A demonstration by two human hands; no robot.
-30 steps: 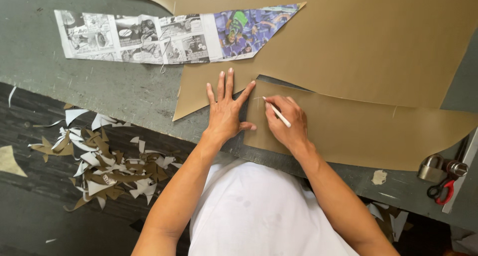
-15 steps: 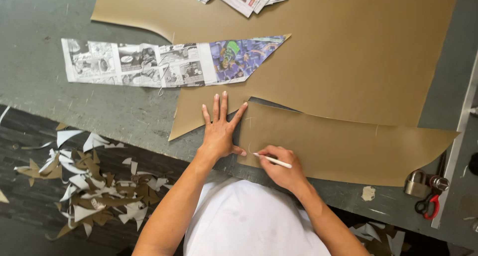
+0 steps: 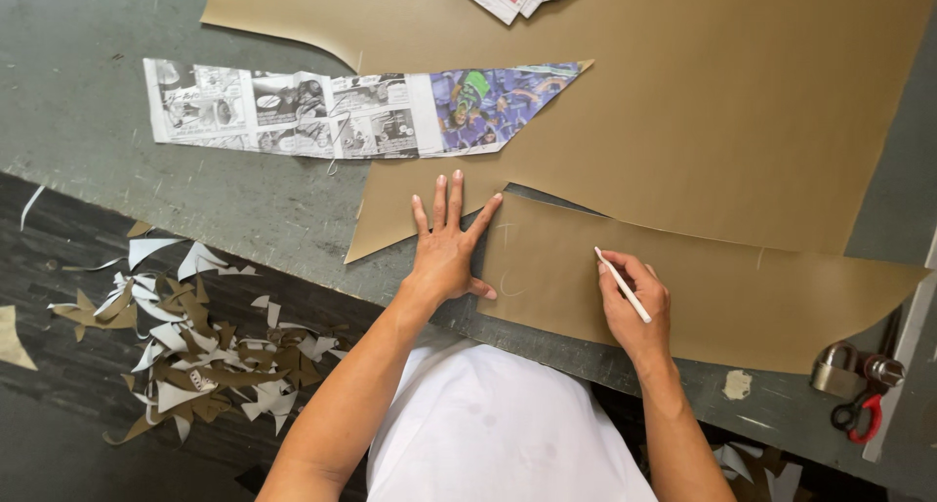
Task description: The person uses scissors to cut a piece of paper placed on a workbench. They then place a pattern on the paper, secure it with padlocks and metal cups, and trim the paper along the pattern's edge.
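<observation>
While left hand (image 3: 447, 251) flattens tan sheet (image 3: 703, 282), right hand (image 3: 634, 307) grips pencil (image 3: 623, 284)

Grey table (image 3: 88, 131): brown sheets (image 3: 703, 102), newspaper strip (image 3: 351, 112).

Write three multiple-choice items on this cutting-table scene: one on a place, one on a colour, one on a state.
1. Where do the paper scraps lie?
A. floor, left of the table
B. on the brown sheet
C. in a bin

2. What colour are the scissors' handles?
A. blue
B. red
C. yellow

3. How is the left hand?
A. fisted
B. holding scissors
C. flat, fingers spread

Answers: 1 A, scraps heap below the table's edge. 2 B, red loops show at the right. 3 C, the palm presses the brown sheet; the right hand holds the white pencil.
</observation>
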